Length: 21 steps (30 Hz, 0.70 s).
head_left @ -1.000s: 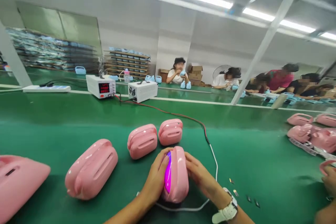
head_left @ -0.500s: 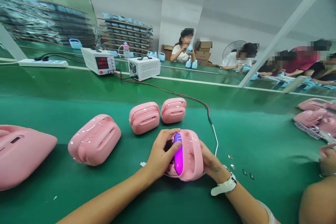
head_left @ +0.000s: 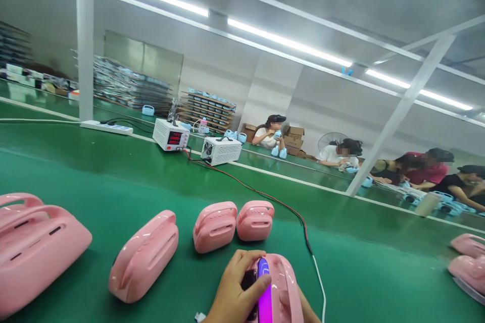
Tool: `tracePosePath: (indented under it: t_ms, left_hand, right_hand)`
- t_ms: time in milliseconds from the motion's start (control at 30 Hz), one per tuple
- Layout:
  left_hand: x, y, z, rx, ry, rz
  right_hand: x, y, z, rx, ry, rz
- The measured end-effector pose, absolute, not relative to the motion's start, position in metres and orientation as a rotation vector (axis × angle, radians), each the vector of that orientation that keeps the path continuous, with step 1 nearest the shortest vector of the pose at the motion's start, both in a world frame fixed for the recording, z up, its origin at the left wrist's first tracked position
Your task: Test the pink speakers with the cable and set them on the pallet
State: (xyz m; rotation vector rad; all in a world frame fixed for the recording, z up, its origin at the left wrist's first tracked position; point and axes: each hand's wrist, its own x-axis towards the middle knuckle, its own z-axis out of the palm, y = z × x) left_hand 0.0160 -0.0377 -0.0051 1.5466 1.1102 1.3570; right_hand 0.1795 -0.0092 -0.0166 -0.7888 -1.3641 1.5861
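At the bottom edge of the view, my left hand (head_left: 234,292) grips a pink plastic device (head_left: 283,282) whose strip glows purple. Fingers of that hand lie across its left face beside the lit strip. My right hand (head_left: 307,312) shows only as a sliver at the device's right side, touching it. A white cable (head_left: 320,282) runs from the device up to a red and black lead (head_left: 265,195). The device rests on the green belt (head_left: 359,262).
Several more pink devices (head_left: 215,226) lie on the belt to the left and at the right edge. Two white power supplies (head_left: 170,133) stand at the back beside a power strip (head_left: 106,126). Other people sit at a far table. A white post (head_left: 85,40) rises on the left.
The camera has tilted up and swung left, so my hands and the lit device have dropped to the bottom edge. My grip on the device stays the same.
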Motion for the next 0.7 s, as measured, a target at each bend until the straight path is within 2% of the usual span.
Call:
tracePosePath:
  t_ms: [133, 267, 333, 533, 700]
  left_hand:
    - [0.013, -0.033, -0.01, 1.524, 1.112, 1.36]
    - [0.013, -0.03, -0.013, 1.423, 1.187, 1.408]
    - [0.013, -0.03, -0.012, 1.401, 1.223, 1.409]
    - [0.011, -0.035, -0.004, 1.419, 1.294, 1.353]
    - [0.009, -0.038, -0.004, 1.505, 1.321, 1.357]
  right_hand:
    - [0.175, -0.007, -0.012, -0.838, -1.278, 1.667]
    - [0.187, -0.013, 0.016, -0.976, -1.405, 1.312]
    - [0.193, -0.022, 0.029, -1.048, -1.483, 1.259]
    - [0.192, -0.036, 0.033, -1.096, -1.459, 1.503]
    - [0.193, -0.032, 0.038, -1.049, -1.335, 1.866]
